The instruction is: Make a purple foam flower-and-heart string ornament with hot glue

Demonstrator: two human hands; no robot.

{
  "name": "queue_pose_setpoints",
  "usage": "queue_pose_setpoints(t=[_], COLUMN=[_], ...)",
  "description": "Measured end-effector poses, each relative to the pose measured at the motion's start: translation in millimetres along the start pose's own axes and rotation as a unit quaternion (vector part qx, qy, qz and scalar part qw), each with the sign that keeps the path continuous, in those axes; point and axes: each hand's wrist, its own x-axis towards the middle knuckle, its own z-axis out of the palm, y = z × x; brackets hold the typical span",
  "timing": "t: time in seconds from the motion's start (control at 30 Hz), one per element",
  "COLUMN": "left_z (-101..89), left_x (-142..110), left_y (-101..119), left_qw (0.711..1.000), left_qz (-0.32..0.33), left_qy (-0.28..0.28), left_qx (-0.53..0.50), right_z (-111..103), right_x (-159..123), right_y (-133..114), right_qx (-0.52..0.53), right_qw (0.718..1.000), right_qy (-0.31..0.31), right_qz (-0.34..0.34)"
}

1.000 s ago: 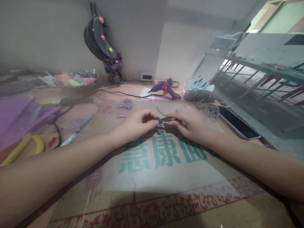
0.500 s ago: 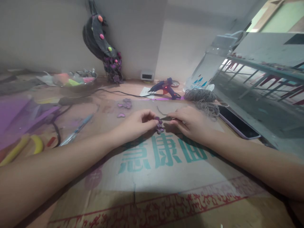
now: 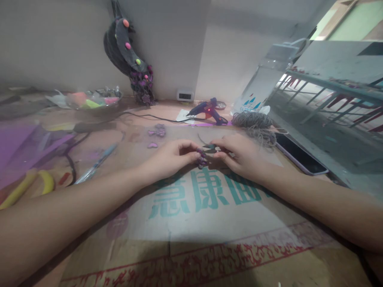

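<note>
Over a flattened cardboard sheet (image 3: 209,223) with teal print, my left hand (image 3: 172,157) pinches a small purple flower-shaped piece (image 3: 201,159) between thumb and fingers. My right hand (image 3: 239,153) is closed around small dark scissors (image 3: 210,148), whose blades are slightly parted and point left at the purple piece. The two hands nearly touch at the middle of the view.
A blue glue gun (image 3: 208,111) with a red light and black cord lies behind the hands. Grey twine (image 3: 254,123) and a phone (image 3: 297,153) are to the right. Purple cutouts (image 3: 158,131), a pen (image 3: 97,163), a bowl of coloured bits (image 3: 92,99) and a dark decorated ornament (image 3: 130,56) lie left and behind.
The scissor blades have parted slightly at the purple piece. Both hands stay in almost the same place.
</note>
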Motion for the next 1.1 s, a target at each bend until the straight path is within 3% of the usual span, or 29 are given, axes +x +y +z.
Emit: queue_pose_setpoints(t=[1.1], left_z=[-0.4], left_x=[-2.5], left_y=[8.2], left_qw=[0.999], left_qz=[-0.001], left_qy=[-0.023], left_qx=[0.039], right_z=[0.3], right_x=[0.8], right_y=[-1.1], right_qx=[0.018], right_qw=[0.999], right_qy=[-0.033], right_qz=[-0.004])
